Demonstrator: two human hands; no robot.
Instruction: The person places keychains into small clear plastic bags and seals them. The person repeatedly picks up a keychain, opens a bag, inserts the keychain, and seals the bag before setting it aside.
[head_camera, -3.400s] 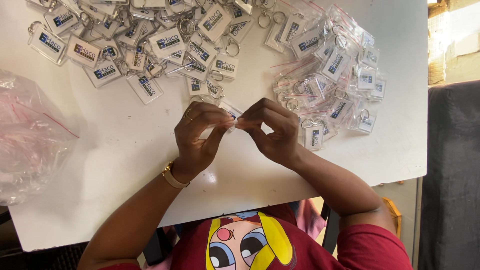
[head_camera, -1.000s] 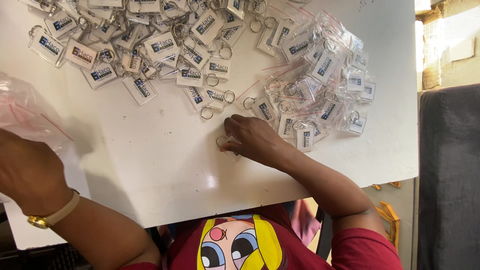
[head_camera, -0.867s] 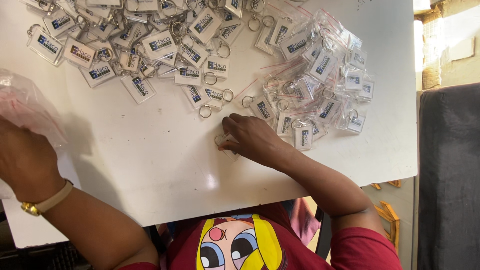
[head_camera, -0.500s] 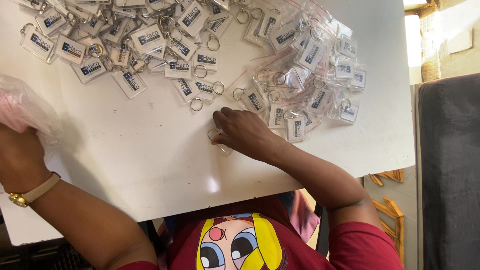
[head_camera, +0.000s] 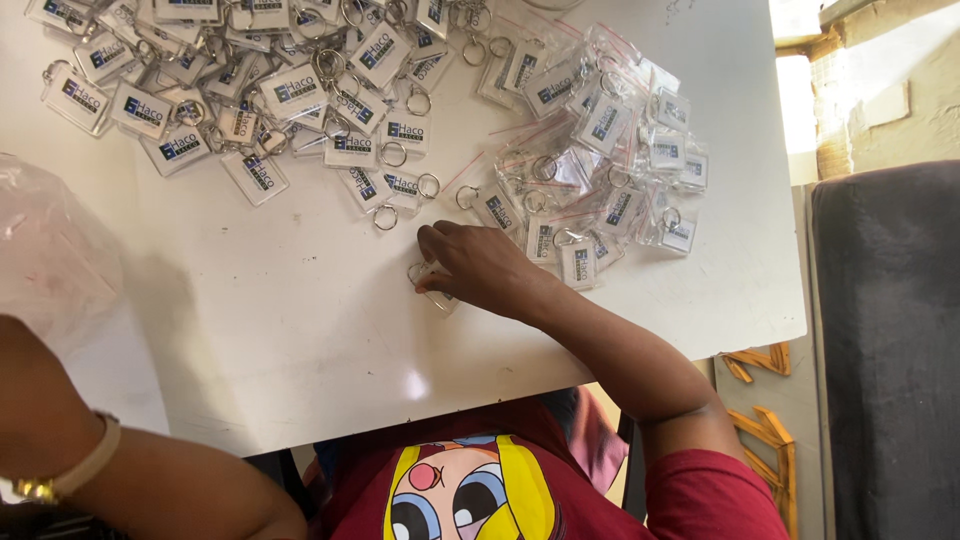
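Two heaps on white table (head_camera: 300, 330) — right hand (head_camera: 480, 268) clamped on keychain (head_camera: 432, 285), left hand unseen.

Left hand (head_camera: 15, 400) past the left edge; keyring (head_camera: 432, 285) mostly under the right hand (head_camera: 480, 270).

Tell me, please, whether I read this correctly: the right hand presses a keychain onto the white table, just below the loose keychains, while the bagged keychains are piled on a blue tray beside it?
Not quite. The head view shows no blue tray: the bagged keychains lie straight on the white table, like the loose keychains. The rest holds: the right hand presses a keychain onto the table.
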